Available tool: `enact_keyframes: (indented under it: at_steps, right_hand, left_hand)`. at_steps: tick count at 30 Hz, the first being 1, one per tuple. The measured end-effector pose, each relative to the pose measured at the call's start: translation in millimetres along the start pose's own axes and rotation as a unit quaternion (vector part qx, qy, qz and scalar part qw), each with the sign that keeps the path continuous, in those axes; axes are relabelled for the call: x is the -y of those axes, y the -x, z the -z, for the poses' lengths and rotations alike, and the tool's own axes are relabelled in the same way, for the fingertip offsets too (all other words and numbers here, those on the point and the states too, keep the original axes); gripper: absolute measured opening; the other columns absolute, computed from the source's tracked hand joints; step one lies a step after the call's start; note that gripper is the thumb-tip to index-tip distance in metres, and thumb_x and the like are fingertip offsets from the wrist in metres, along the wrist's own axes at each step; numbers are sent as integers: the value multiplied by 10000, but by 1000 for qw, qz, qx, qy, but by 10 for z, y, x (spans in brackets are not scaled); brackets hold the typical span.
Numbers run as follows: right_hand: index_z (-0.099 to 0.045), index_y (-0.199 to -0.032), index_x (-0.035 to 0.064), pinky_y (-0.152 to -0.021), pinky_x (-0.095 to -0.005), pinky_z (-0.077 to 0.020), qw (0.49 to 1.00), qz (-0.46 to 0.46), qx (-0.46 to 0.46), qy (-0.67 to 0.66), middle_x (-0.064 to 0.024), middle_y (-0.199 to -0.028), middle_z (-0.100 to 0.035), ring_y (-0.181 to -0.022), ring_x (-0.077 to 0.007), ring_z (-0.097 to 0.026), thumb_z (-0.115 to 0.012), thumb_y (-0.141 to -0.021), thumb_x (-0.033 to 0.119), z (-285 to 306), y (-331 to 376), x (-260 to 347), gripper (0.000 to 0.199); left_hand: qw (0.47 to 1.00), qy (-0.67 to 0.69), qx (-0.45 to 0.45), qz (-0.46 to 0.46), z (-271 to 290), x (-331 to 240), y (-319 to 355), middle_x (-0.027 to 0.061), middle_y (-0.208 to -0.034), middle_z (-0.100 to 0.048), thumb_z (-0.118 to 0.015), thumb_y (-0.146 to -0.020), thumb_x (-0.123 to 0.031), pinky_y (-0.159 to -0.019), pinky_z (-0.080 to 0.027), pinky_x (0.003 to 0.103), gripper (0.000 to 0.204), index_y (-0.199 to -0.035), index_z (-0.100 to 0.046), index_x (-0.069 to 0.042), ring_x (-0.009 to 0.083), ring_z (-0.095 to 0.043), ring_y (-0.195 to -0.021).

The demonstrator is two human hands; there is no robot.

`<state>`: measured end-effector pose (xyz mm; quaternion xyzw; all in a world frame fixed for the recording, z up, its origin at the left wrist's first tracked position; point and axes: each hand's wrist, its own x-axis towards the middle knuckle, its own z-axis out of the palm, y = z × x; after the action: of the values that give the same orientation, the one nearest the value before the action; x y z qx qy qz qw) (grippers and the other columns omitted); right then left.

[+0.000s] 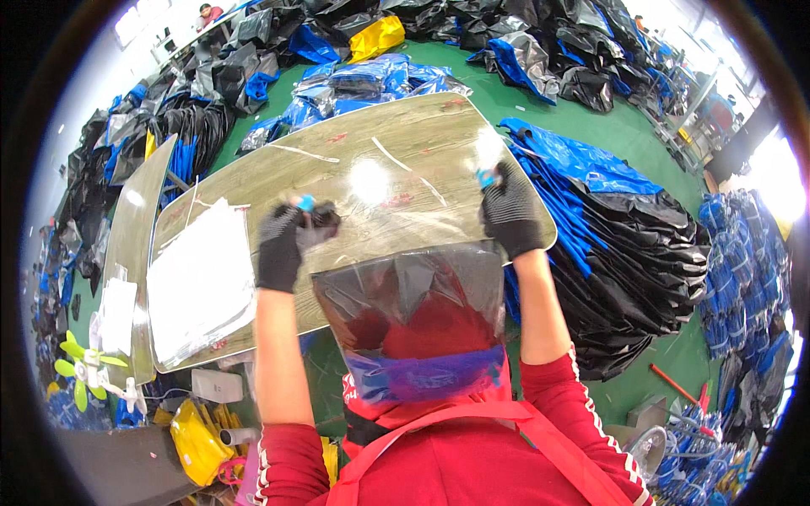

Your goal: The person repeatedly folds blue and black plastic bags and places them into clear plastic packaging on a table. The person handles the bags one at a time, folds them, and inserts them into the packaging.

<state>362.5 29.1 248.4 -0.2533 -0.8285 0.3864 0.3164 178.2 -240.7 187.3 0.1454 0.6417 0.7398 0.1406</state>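
Note:
My left hand (283, 244), in a black and grey striped glove with bright blue at a fingertip, is over the left middle of a wood-patterned tabletop (337, 181). Its fingers are smeared by motion. My right hand (513, 221), gloved alike with blue at its fingertips, is over the table's right end; its fingers are blurred too. Between my forearms, a see-through dark plastic bag (405, 295) with a blue band hangs past the table's near edge, against my red clothing. Whether either hand grips anything is unclear.
White sheets (202, 287) lie on the table's left part. Black and blue bags (624, 244) are heaped right of the table, and a blue stack (363, 80) lies beyond it. A green-bladed fan (87, 368) stands at lower left, near a yellow bag (201, 443).

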Motion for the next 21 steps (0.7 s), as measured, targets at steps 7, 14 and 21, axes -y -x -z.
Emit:
enact_keyframes:
  at_steps: [7, 14, 21]
  right_hand:
    - [-700, -1054, 170, -808, -429, -490, 891, 434, 109, 76, -90, -950, -644, -923, -321, -592, -635, -808, 120, -1543, -295, -729, 260]
    - [-685, -886, 127, -747, -420, -533, 815, 450, 332, 148, -66, -876, -634, -895, -289, -610, -696, -778, 225, -1914, -600, 88, 146]
    - [-656, -817, 120, -698, -428, -540, 786, 548, 266, 108, -75, -832, -646, -831, -289, -667, -699, -771, 292, -2099, -803, -260, 183]
  left_hand:
    - [974, 172, 41, 143, 69, 1040, -301, 167, -992, -693, -616, -959, -246, -810, -576, 357, 330, -1008, -637, 80, 241, -690, -887]
    - [995, -48, 78, 37, 74, 674, -299, 75, -962, -712, -631, -955, -201, -758, -511, 267, 283, -1110, -680, 30, 101, -629, -835]
    - [955, -268, 85, -97, 99, 788, -372, 56, -966, -716, -621, -950, -156, -750, -498, 263, 268, -1129, -677, 35, 91, -618, -830]
